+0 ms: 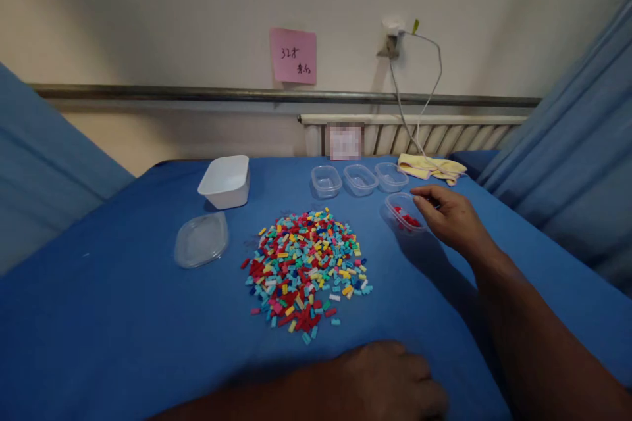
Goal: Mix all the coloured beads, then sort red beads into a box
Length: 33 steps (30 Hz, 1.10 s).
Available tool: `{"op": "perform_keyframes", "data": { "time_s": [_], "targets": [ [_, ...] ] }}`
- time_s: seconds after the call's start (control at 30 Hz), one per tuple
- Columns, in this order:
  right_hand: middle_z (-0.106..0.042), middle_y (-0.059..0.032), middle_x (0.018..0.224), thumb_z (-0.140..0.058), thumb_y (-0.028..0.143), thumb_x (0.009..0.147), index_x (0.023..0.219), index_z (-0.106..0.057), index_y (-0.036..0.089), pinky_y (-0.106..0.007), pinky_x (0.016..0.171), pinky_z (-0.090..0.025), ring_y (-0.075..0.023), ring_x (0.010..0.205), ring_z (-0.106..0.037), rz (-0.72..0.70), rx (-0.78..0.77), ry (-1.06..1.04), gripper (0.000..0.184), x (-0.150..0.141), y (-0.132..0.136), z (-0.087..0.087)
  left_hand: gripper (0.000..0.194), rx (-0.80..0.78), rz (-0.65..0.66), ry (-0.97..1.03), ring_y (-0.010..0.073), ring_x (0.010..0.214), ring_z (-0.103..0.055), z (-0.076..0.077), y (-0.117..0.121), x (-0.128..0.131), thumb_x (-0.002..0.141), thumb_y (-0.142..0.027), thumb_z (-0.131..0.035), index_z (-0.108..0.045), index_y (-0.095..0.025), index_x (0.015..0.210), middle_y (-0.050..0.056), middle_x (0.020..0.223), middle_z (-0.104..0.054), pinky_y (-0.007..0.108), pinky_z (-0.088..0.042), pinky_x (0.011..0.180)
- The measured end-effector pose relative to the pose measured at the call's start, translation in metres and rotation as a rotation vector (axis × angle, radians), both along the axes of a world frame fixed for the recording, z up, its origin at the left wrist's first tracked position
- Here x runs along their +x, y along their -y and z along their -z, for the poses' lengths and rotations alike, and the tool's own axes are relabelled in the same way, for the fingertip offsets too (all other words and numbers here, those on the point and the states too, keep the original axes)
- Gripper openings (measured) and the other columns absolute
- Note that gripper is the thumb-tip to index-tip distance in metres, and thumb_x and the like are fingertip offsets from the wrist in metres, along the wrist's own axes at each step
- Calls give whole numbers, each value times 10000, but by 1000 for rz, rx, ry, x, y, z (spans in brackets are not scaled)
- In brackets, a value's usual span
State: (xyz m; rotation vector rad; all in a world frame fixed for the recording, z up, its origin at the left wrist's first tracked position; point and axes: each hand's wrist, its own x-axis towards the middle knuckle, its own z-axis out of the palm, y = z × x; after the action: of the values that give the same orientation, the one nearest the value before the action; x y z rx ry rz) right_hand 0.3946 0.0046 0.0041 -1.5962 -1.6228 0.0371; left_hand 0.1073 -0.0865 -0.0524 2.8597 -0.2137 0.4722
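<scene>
My right hand [447,218] has its thumb and fingers closed on the right rim of a small clear plastic container [392,200]. The container is slightly tilted, and a few red toy bricks [409,219] lie in it. My left hand [395,381] hovers low at the front, back of the hand up, blurred, with its fingertips hidden. In front of it, in the middle of the blue cloth, spreads a big pile of small toy bricks [306,263] in red, light blue, yellow, green, pink and white.
Behind the pile stand three clear containers [361,188]. A white tub [224,192] is at the back left, with a clear lid [201,241] before it. A yellow cloth [429,167] lies at the back right under a white cable [397,99]. Blue curtains [582,105] hang at both sides.
</scene>
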Motion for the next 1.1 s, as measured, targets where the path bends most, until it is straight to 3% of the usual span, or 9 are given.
{"op": "perform_keyframes", "data": {
  "time_s": [0.17,0.3,0.37,0.43,0.5,0.63,0.77,1.0,1.1],
  "targets": [
    [-830,-110,1089,-649,434,994,1156,-800,230,-416,813,-593,-285,910,-774,-216,-106,292,302,1,4,9,219,23,84,-35,210,940,-589,-20,4,0,1116,-308,-582,-758,-183,1153,20,1043,-675,381,-508,704],
    [-815,-128,1129,-626,363,1033,1149,-777,220,-446,872,-586,-310,1022,-763,-282,12,321,237,-29,14,3,173,33,105,-163,194,960,-635,-35,5,5,1043,-316,-687,-814,-240,1131,3,1098,-736,359,-555,699],
    [-807,-105,1109,-634,317,1054,1168,-754,228,-394,874,-582,-260,1015,-749,-467,35,226,188,-61,27,-5,177,41,120,-173,190,1004,-664,-37,5,7,1028,-307,-693,-814,-266,1150,-11,1152,-751,361,-575,729],
    [-800,-64,1064,-597,256,1084,1151,-740,237,-330,852,-572,-200,963,-738,-802,-112,151,159,-97,41,-10,212,34,162,-162,174,1048,-688,-34,6,8,1036,-279,-647,-801,-258,1182,-4,1205,-750,349,-587,768],
    [-789,-49,1033,-577,221,1089,1146,-740,231,-315,851,-556,-185,944,-723,-1001,-256,208,173,-126,53,-9,266,-8,203,-159,162,1064,-704,-30,7,8,1049,-258,-584,-775,-201,1226,33,1197,-749,319,-592,811],
    [-747,-57,954,-560,173,1065,1015,-734,187,-323,760,-501,-196,854,-674,-979,-364,385,181,-150,61,1,321,-105,239,-185,181,1038,-719,-24,9,9,1045,-250,-536,-736,-101,1248,77,1122,-755,309,-599,863],
    [-723,-49,937,-574,160,1050,948,-702,183,-312,714,-457,-184,808,-641,-936,-403,419,165,-150,60,5,280,-80,213,-140,189,1062,-725,-28,10,12,1051,-241,-520,-772,-165,1143,78,1103,-746,331,-604,842],
    [-724,-79,1070,-514,176,1084,1222,-721,205,-321,832,-500,-203,962,-649,-988,-307,314,251,-169,64,-1,292,-19,219,-172,189,1112,-716,-41,11,14,1036,-213,-521,-795,-215,1136,61,1156,-762,327,-605,919],
    [-694,-77,950,-462,208,1114,1080,-755,183,-320,713,-455,-198,830,-603,-996,-328,447,296,-177,64,-1,303,38,241,-147,195,1098,-710,-42,11,13,1021,-209,-514,-810,-236,1083,39,1237,-757,337,-603,929]
  ]
}}
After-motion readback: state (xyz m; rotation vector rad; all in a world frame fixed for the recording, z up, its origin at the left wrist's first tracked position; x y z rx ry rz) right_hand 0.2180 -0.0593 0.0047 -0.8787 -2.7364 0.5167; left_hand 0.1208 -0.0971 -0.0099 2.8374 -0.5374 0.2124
